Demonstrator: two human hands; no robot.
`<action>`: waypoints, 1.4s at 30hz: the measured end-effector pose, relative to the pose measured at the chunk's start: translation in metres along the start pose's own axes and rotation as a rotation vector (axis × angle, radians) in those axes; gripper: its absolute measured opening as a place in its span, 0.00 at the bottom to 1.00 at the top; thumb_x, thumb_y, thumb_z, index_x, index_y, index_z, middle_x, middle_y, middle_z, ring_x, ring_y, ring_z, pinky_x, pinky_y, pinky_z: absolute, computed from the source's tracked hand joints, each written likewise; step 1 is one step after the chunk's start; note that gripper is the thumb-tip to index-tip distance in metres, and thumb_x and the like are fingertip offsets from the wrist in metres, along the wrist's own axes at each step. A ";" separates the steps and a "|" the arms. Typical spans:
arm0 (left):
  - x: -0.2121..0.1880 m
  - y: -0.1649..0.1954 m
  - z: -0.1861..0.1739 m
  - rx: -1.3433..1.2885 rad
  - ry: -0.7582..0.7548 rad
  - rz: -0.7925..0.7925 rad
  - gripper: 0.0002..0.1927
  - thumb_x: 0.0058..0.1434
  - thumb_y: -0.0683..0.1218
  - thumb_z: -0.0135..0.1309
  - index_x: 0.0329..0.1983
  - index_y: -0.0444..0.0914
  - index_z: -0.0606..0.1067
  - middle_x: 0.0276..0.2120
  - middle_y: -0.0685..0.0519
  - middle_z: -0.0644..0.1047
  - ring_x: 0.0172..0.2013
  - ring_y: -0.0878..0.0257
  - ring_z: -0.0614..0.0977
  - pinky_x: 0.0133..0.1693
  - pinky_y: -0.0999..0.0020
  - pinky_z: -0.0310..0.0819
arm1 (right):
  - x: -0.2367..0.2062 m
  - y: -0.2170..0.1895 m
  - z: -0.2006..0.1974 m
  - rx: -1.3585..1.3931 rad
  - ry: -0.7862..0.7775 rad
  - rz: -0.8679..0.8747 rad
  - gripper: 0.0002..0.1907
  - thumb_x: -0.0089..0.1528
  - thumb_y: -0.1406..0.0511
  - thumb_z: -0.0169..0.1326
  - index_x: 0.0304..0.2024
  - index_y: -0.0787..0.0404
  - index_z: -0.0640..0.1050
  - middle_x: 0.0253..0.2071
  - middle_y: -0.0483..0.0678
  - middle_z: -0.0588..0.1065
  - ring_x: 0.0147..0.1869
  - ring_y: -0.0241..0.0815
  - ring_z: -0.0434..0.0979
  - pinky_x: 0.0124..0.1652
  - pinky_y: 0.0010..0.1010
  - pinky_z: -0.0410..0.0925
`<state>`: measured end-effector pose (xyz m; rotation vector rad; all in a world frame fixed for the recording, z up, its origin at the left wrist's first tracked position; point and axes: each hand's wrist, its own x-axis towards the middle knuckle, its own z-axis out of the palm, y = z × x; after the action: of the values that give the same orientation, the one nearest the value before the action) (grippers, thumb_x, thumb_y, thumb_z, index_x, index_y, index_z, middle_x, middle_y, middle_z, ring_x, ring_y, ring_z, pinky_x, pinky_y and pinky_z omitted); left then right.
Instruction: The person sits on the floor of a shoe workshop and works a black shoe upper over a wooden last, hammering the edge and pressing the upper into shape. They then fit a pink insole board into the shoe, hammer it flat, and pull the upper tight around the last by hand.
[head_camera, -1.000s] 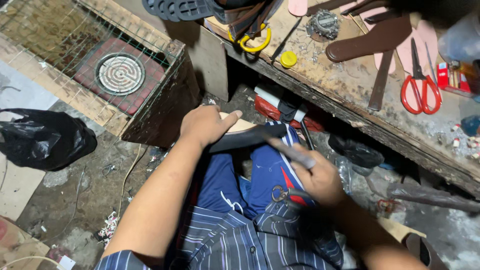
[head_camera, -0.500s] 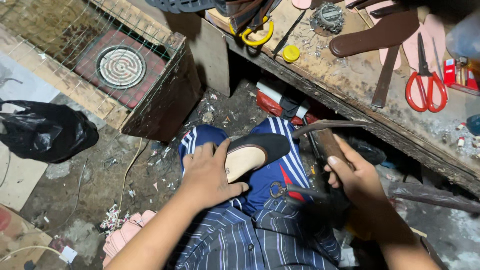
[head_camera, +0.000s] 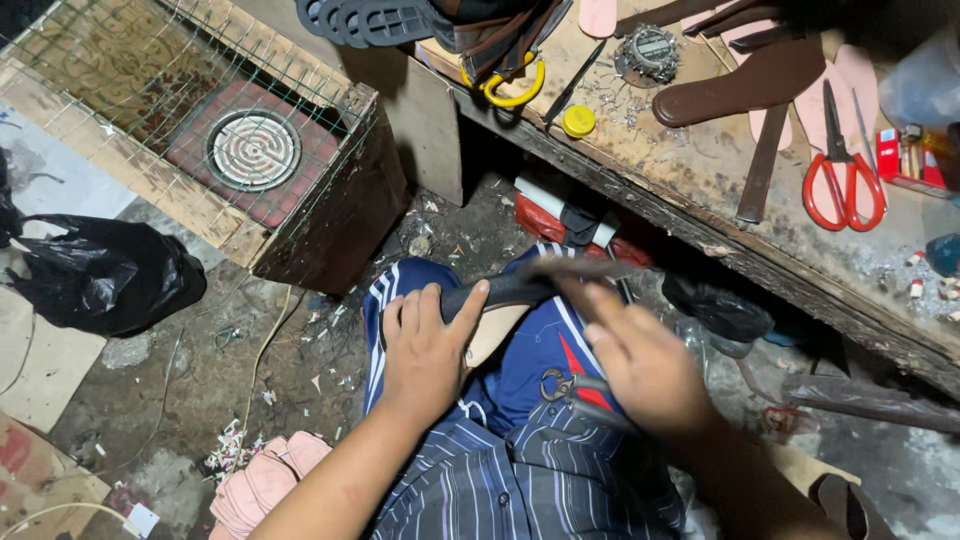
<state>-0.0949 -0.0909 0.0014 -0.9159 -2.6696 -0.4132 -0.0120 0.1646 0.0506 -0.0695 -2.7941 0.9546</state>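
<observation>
My left hand (head_camera: 428, 345) presses a dark shoe piece (head_camera: 500, 298) with a pale inner face against my knee, fingers wrapped over its near end. My right hand (head_camera: 640, 355) is blurred with motion just right of it and grips a thin dark tool (head_camera: 575, 268) whose tip lies over the shoe piece. Both rest over my lap, in blue trousers with white stripes (head_camera: 530, 370) and a striped shirt.
A worn wooden workbench (head_camera: 720, 180) runs across the top right with red scissors (head_camera: 845, 170), brown soles (head_camera: 750, 85), a yellow cap (head_camera: 578, 121) and a knife. A wire-covered box with a round heater coil (head_camera: 253, 150) stands at left, next to a black plastic bag (head_camera: 100, 275). Pink insoles (head_camera: 262, 480) lie on the floor.
My left hand has shifted its hold up along the shoe piece on my knee. My right hand has swung the tool leftwards over the piece and is now blurred.
</observation>
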 end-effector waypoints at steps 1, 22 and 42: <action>-0.001 0.000 0.001 -0.008 -0.008 -0.001 0.35 0.55 0.43 0.53 0.70 0.47 0.68 0.51 0.37 0.71 0.50 0.42 0.72 0.56 0.45 0.60 | 0.000 0.004 0.003 -0.015 0.041 -0.013 0.26 0.65 0.63 0.57 0.66 0.57 0.73 0.40 0.56 0.77 0.40 0.43 0.77 0.44 0.33 0.72; 0.012 0.000 -0.010 -0.120 -0.056 -0.046 0.44 0.45 0.47 0.64 0.69 0.46 0.67 0.52 0.36 0.71 0.52 0.41 0.72 0.57 0.44 0.58 | -0.010 0.082 -0.004 0.810 -0.115 0.828 0.36 0.63 0.63 0.48 0.75 0.47 0.59 0.31 0.48 0.73 0.23 0.38 0.71 0.23 0.32 0.69; -0.039 -0.068 0.006 -2.621 -0.151 -0.673 0.35 0.61 0.52 0.63 0.70 0.42 0.67 0.59 0.45 0.75 0.55 0.49 0.81 0.60 0.46 0.72 | 0.000 0.138 -0.031 -0.293 0.044 0.224 0.15 0.64 0.56 0.62 0.45 0.60 0.83 0.45 0.55 0.78 0.50 0.51 0.78 0.51 0.41 0.70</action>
<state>-0.1089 -0.1612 -0.0300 0.0520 -0.6116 -3.8172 -0.0082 0.2927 -0.0100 -0.4466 -2.9058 0.5678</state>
